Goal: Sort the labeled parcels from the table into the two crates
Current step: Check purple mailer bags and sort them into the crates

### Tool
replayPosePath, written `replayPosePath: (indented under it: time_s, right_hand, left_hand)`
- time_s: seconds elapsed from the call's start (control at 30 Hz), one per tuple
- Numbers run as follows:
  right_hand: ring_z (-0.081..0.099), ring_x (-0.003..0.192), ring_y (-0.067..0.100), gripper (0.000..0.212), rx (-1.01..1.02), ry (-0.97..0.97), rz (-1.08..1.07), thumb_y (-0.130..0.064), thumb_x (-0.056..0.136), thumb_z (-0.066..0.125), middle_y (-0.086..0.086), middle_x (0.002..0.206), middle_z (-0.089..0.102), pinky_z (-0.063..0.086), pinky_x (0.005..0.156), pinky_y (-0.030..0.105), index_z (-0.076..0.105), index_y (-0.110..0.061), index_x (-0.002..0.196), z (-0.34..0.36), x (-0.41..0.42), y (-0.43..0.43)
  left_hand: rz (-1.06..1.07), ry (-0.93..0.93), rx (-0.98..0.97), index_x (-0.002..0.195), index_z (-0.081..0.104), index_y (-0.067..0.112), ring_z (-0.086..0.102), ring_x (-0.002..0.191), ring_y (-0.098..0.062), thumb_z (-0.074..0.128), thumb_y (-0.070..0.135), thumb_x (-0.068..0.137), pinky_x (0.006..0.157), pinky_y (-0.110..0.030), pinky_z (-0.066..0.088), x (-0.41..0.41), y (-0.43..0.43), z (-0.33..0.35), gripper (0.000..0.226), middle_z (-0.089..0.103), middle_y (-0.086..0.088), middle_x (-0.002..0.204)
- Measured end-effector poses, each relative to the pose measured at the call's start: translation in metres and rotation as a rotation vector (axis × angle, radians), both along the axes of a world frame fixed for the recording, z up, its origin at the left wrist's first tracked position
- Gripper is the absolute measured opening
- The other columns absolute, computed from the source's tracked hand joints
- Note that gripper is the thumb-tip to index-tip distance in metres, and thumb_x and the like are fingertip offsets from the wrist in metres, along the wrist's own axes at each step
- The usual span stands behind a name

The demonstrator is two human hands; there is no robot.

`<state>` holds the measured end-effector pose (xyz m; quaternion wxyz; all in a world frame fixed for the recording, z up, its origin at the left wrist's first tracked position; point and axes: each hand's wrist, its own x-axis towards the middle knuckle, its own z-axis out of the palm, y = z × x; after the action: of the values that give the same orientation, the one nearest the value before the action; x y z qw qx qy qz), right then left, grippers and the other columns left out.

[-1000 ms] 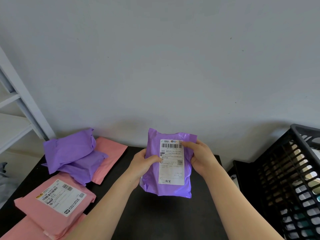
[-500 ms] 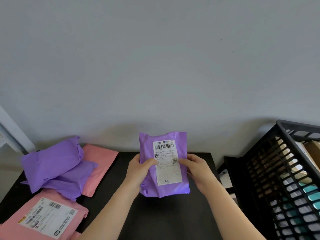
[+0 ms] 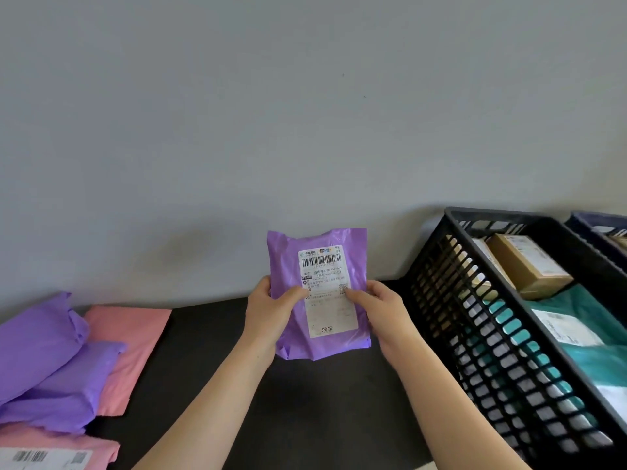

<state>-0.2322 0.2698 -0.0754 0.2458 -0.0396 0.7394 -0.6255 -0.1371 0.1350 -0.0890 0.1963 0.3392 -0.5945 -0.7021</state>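
Observation:
A purple parcel (image 3: pixel 353 266) with a white shipping label is held upright above the black table (image 3: pixel 305 418), label towards me. My left hand (image 3: pixel 268 313) grips its left edge, thumb on the label. My right hand (image 3: pixel 376 307) grips its right edge, thumb on the label too. To the right stands a black slatted crate (image 3: pixel 475 320) holding a brown box (image 3: pixel 529 266), teal parcels and white ones. A second dark crate (image 3: pixel 597 225) shows at the far right edge.
At the left of the table lie two purple parcels (image 3: pixel 40 361) on a pink one (image 3: pixel 132 344). Another pink parcel (image 3: pixel 51 449) with a label lies at the bottom left corner. A grey wall rises behind the table.
The view has swung to the right: the crates show more fully and the left pile has slid towards the edge. Both hands still hold the purple parcel, now nearer the black crate.

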Motion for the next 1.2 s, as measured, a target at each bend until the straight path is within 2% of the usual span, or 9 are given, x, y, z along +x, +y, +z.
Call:
replayPosePath:
  time_s: [0.1,0.2,0.33,0.47,0.6,0.77,0.93,1.07,1.2]
  right_hand:
    - [0.071,0.09,0.023,0.016,-0.055,0.033,-0.008,-0.013,0.088,0.067,0.006,0.097,0.073,0.057,0.085,0.046,0.063,-0.013,0.104,0.017,-0.002,0.017]
    - [0.071,0.091,0.025,0.015,-0.131,0.083,-0.019,-0.011,0.088,0.066,0.007,0.099,0.073,0.056,0.086,0.046,0.064,-0.013,0.103,0.038,-0.006,0.037]
    - [0.07,0.093,0.026,0.017,-0.226,0.167,-0.028,-0.009,0.088,0.065,0.009,0.099,0.073,0.056,0.086,0.044,0.065,-0.012,0.104,0.068,-0.016,0.084]
    - [0.07,0.093,0.024,0.015,-0.297,0.205,-0.06,-0.01,0.087,0.066,0.003,0.093,0.075,0.055,0.089,0.043,0.067,-0.017,0.1,0.089,-0.03,0.146]
    - [0.068,0.097,0.027,0.014,-0.324,0.199,-0.11,-0.014,0.086,0.068,0.006,0.1,0.072,0.053,0.092,0.046,0.068,-0.02,0.098,0.096,-0.049,0.212]
    - [0.068,0.096,0.031,0.013,-0.365,0.201,-0.196,-0.008,0.086,0.067,0.01,0.1,0.073,0.054,0.091,0.045,0.07,-0.018,0.093,0.1,-0.073,0.297]
    - [0.068,0.09,0.025,0.014,-0.388,0.185,-0.276,-0.007,0.09,0.063,0.008,0.099,0.073,0.054,0.09,0.045,0.07,-0.018,0.096,0.099,-0.093,0.361]
    - [0.068,0.09,0.026,0.015,-0.423,0.094,-0.373,-0.006,0.09,0.061,0.008,0.097,0.074,0.053,0.091,0.046,0.07,-0.018,0.092,0.089,-0.115,0.41]
    - [0.066,0.087,0.028,0.02,-0.461,-0.002,-0.464,-0.001,0.091,0.057,0.009,0.092,0.072,0.054,0.087,0.042,0.07,-0.015,0.093,0.079,-0.135,0.448]
  left_hand:
    - [0.01,0.053,-0.031,0.101,0.053,0.021,0.06,0.09,-0.011,0.071,0.019,0.083,0.063,-0.021,0.046,-0.002,0.018,0.018,0.025,0.062,0.005,0.097]
    - [0.014,0.125,-0.131,0.1,0.052,0.024,0.059,0.087,-0.006,0.07,0.021,0.084,0.059,-0.015,0.044,-0.003,0.041,0.041,0.025,0.06,0.011,0.095]
    - [0.006,0.241,-0.241,0.092,0.051,0.03,0.062,0.084,0.001,0.07,0.021,0.085,0.055,-0.01,0.049,-0.007,0.091,0.074,0.022,0.063,0.013,0.097]
    - [-0.013,0.31,-0.283,0.106,0.052,0.025,0.063,0.09,-0.003,0.067,0.026,0.086,0.06,-0.013,0.05,-0.018,0.153,0.096,0.025,0.064,0.011,0.101]
    - [-0.071,0.36,-0.274,0.105,0.049,0.036,0.064,0.087,0.003,0.063,0.034,0.088,0.064,-0.015,0.051,-0.038,0.217,0.106,0.023,0.063,0.018,0.101]
    - [-0.175,0.392,-0.247,0.099,0.053,0.036,0.067,0.08,0.003,0.06,0.036,0.09,0.061,-0.014,0.051,-0.07,0.297,0.112,0.011,0.069,0.017,0.093]
    - [-0.249,0.392,-0.264,0.119,0.053,0.028,0.066,0.092,-0.002,0.058,0.042,0.09,0.072,-0.018,0.052,-0.099,0.353,0.116,0.032,0.067,0.011,0.108]
    - [-0.328,0.361,-0.301,0.113,0.05,0.034,0.062,0.076,0.011,0.05,0.042,0.093,0.066,-0.015,0.048,-0.123,0.399,0.121,0.021,0.061,0.018,0.095]
    - [-0.375,0.361,-0.306,0.107,0.053,0.037,0.061,0.086,0.004,0.049,0.043,0.094,0.069,-0.016,0.046,-0.154,0.43,0.122,0.014,0.062,0.015,0.099]
